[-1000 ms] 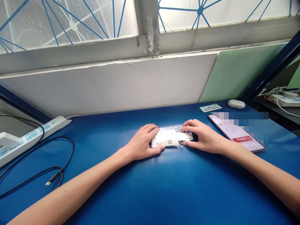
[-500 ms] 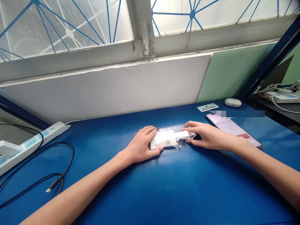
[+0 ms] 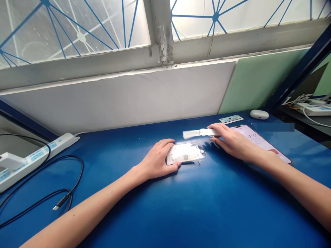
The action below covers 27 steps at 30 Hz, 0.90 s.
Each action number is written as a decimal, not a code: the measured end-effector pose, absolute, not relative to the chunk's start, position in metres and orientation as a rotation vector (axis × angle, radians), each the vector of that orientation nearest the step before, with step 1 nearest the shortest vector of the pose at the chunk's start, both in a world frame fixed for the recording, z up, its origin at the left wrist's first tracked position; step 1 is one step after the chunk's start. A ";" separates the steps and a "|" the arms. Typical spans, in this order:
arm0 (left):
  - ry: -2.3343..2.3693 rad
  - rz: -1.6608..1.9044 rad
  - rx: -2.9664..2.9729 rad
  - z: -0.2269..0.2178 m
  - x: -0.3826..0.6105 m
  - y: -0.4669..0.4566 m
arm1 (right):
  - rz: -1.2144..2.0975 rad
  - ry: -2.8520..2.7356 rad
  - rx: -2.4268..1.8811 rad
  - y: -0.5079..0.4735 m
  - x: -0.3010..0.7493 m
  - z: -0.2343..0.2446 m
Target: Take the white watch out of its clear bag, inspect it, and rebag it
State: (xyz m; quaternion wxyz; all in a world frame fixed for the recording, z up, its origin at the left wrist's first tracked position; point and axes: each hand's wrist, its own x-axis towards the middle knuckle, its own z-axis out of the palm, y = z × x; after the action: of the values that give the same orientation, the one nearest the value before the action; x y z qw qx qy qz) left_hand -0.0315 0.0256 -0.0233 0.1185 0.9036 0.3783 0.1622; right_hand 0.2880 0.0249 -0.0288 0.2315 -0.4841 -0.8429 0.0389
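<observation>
A small clear plastic packet with a white printed label (image 3: 184,154) lies on the blue table (image 3: 181,206). My left hand (image 3: 157,158) grips its left end, fingers curled over it. My right hand (image 3: 229,139) is raised a little to the right and behind the packet, pinching one end of a slim white strip-like item (image 3: 198,133) that sticks out to the left, above the table.
A phone with a lit screen (image 3: 261,141) lies under my right forearm. Behind it sit a small card (image 3: 231,119) and a white earbud case (image 3: 259,114). A white power strip (image 3: 33,156) and a looped black cable (image 3: 59,193) occupy the left side.
My right hand has drawn the white strip-like item out of the packet and lifted it up and back to the right. My left hand has kept the packet in place.
</observation>
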 end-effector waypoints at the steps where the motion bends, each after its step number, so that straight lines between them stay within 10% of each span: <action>1: 1.102 0.472 2.647 -0.023 -0.031 0.025 | 0.091 -2.298 -1.329 0.025 0.288 -0.029; 27: 0.846 0.802 2.681 0.003 -0.003 -0.003 | 0.763 -1.711 -0.860 -0.017 0.208 0.004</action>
State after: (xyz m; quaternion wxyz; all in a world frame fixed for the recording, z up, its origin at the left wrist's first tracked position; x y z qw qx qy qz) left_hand -0.0029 -0.0033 0.0028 0.1091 0.9116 0.2876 0.2727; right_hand 0.2083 -0.0170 0.0037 0.5143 -0.3577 -0.7119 0.3174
